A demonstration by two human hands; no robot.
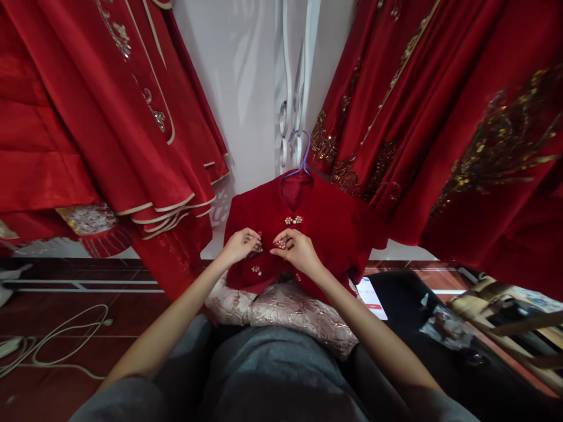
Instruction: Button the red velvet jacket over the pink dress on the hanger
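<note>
A dark red short jacket (334, 231) hangs on a purple hanger (303, 159) in front of me, its lower front parted. At the chest, a gold and pearl frog fastener (294, 220) joins the two front edges. My left hand (241, 245) pinches a jewelled fastener piece on the left front panel, partly hidden by the fingers. Across the gap, my right hand (298, 251) pinches the matching jewelled fastener half (281, 244) on the other panel. Lower down, another jewelled fastener half (256, 270) lies apart from its mate (298, 276).
Red embroidered garments (132, 117) hang at left, with more red gowns (422, 135) at right. Pale patterned fabric (281, 305) covers my lap. A phone (372, 298) lies on a black surface (409, 334) near a plastic bag (446, 328). White cable (65, 340) coils on the floor.
</note>
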